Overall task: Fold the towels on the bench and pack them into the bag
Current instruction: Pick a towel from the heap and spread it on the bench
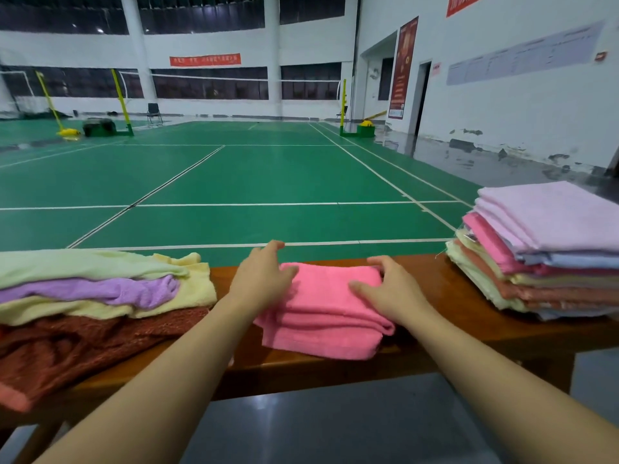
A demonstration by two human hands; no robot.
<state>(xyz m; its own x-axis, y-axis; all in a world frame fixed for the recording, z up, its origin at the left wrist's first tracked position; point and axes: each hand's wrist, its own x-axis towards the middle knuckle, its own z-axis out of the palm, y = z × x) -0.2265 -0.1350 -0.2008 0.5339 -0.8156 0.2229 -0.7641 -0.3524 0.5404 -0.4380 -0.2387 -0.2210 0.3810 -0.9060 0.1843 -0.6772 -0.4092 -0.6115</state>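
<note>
Item: one pink towel [326, 309], folded into a thick layered rectangle, lying at the middle of the wooden desk [445, 289] near its far edge.

Left hand [263, 277]: one, arm reaching forward, palm down, fingers nearly straight and spread, resting on the towel's left far corner with fingertips passing over the desk's far edge; its grip is closing on nothing.

Right hand [385, 289]: one, arm reaching forward, palm down on the towel's right side, fingers loosely bent over the far right corner, thumb lying flat on the top layer; no pinch is showing.

Unfolded pile [100, 296]: one heap at the desk's left end, showing green, purple, yellow and rust-red towels, rumpled.

Folded stack [542, 249]: one at the desk's right end, lilac on top, pink, blue, yellow and rust layers beneath; exact count cannot be told.

Beyond the desk: green badminton court [234, 182].
</note>
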